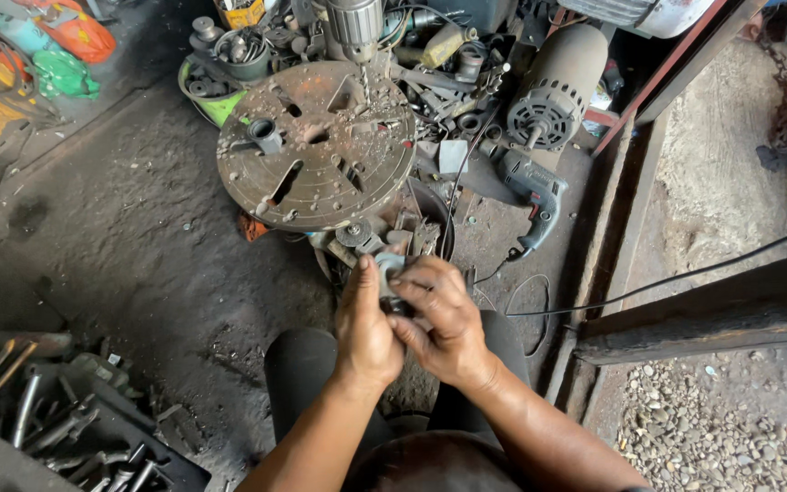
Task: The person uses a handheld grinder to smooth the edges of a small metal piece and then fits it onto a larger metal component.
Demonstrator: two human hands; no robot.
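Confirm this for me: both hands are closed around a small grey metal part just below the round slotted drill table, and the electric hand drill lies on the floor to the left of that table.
One thing is off. The electric hand drill lies to the right of the round slotted drill table, not the left, as the head view shows. The left hand and right hand do close around the small grey metal part just below it.

Round table (316,146): rusty brown, dark slots. Motor (553,87): grey. Drill (532,191): dark grey-blue. Floor (129,237): black, grimy. Gravel (712,428): pale grey. Bags (66,46): orange, green.

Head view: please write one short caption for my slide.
Both hands hold a small grey metal part below a round slotted drill table.
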